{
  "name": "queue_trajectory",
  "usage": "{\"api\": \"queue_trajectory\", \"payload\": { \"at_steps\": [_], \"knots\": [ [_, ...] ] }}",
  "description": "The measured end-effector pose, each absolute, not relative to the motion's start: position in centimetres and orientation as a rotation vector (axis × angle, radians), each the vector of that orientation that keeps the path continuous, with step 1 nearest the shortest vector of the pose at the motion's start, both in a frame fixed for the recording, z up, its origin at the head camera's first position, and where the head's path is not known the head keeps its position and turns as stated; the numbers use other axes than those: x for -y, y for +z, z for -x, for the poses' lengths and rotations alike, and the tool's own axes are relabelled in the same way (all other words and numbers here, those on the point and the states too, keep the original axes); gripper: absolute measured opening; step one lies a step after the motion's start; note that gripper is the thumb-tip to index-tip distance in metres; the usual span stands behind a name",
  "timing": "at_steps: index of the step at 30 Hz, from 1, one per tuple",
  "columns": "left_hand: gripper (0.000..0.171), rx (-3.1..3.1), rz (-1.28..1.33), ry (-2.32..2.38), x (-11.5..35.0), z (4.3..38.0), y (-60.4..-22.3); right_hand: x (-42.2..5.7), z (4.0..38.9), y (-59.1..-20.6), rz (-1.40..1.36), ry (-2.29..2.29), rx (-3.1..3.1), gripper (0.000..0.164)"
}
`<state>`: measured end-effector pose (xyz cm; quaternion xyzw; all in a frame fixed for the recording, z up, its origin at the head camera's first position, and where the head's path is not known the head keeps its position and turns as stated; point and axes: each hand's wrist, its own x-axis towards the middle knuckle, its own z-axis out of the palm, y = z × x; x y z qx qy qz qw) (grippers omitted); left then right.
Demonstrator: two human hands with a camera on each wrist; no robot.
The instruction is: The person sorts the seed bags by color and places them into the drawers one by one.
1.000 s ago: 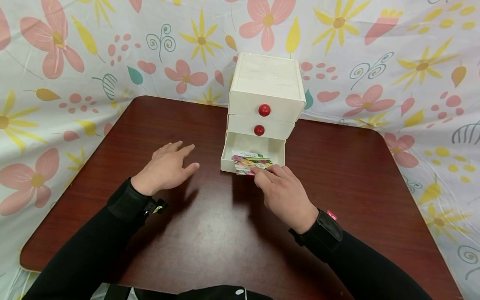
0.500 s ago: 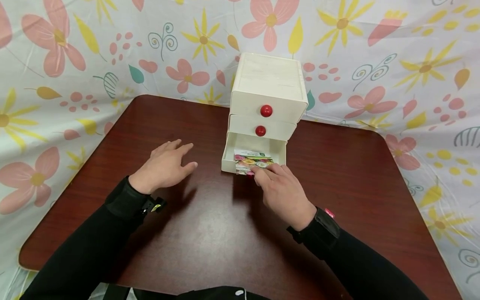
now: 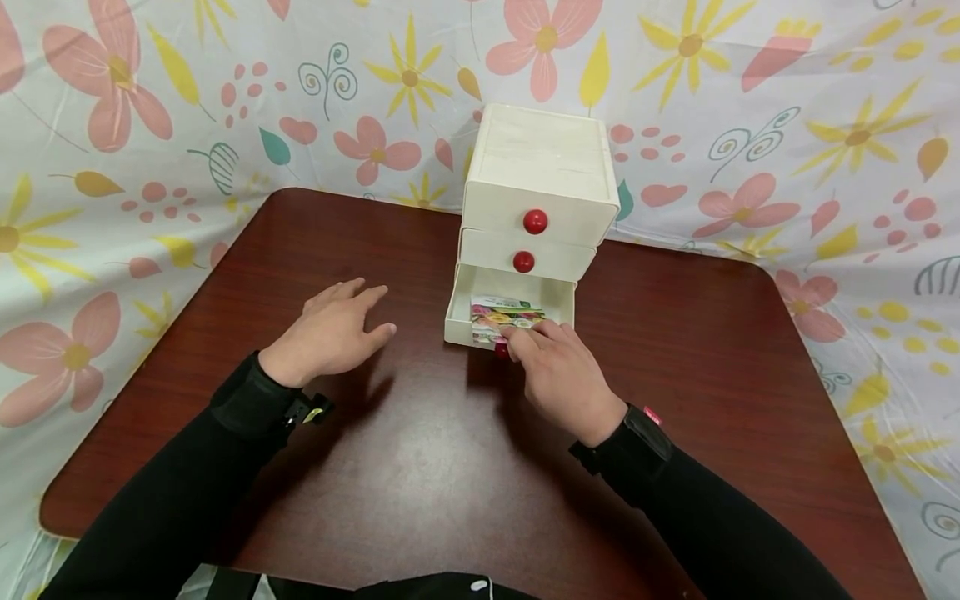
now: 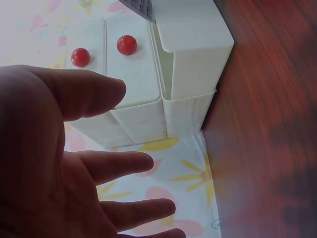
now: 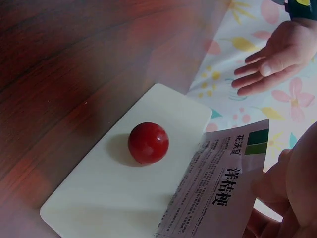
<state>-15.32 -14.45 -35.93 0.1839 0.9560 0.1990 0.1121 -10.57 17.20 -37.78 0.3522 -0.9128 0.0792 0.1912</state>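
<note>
My right hand (image 3: 572,377) pinches a seed packet (image 3: 495,317) printed with colourful flowers. The packet lies partly over the pulled-out bottom drawer (image 3: 457,331) of a cream drawer unit (image 3: 543,154), overlapping its front edge. The packet's back (image 5: 218,173), with dark printed text and a green corner, shows in the right wrist view beside the drawer's red knob (image 5: 148,143). My left hand (image 3: 326,332) hovers over the table left of the unit, fingers spread and holding nothing. In the left wrist view, its thumb (image 4: 91,94) overlaps the unit.
Above the open drawer, two closed drawers carry a red upper knob (image 3: 535,221) and a red middle knob (image 3: 523,262). The unit stands near the back edge of a dark brown table (image 3: 360,467). A flower-printed cloth (image 3: 262,100) hangs behind and around the table.
The right hand has moved the packet slightly farther back into the bottom drawer, and more of that drawer's knob shows. The left hand stays almost still.
</note>
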Motion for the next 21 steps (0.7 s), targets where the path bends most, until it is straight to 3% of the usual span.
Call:
{"api": "queue_trajectory", "payload": {
  "at_steps": [21],
  "knots": [
    [0.064, -2.793, -0.519, 0.577, 14.6, 15.4, -36.4, -16.9, 13.2, -39.3, -0.954, 0.254, 2.616, 0.017]
  ]
}}
